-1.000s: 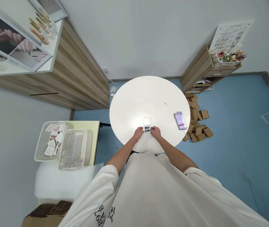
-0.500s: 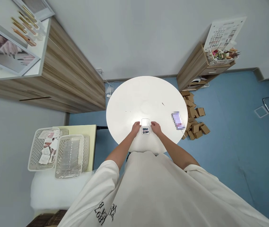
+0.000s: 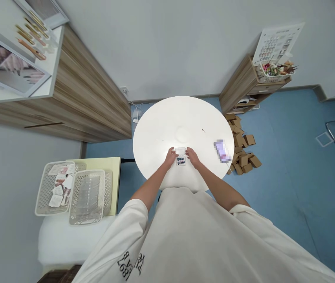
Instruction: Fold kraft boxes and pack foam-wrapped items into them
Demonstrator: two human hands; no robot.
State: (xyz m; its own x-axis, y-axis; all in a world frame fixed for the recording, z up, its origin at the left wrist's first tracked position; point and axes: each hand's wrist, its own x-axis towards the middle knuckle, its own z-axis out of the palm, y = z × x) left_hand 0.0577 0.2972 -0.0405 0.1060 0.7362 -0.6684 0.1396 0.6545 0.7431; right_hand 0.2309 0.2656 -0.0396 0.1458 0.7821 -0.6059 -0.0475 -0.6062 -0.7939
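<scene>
Lid (image 3: 180, 151) sits between left hand (image 3: 171, 158) and right hand (image 3: 193, 157); I can't tell if fingers (image 3: 189, 150) grip, so I'd steer both edges evenly.

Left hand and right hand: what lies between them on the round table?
In the head view, a small open case lies between the left hand and the right hand, with two rows of dark pieces inside.

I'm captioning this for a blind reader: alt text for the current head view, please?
A person's left hand and right hand flank the open lid of a small case on a white table, dark pieces in rows in its base. A pixelated purple object lies to the right; brown boxes are piled on the floor.
</scene>
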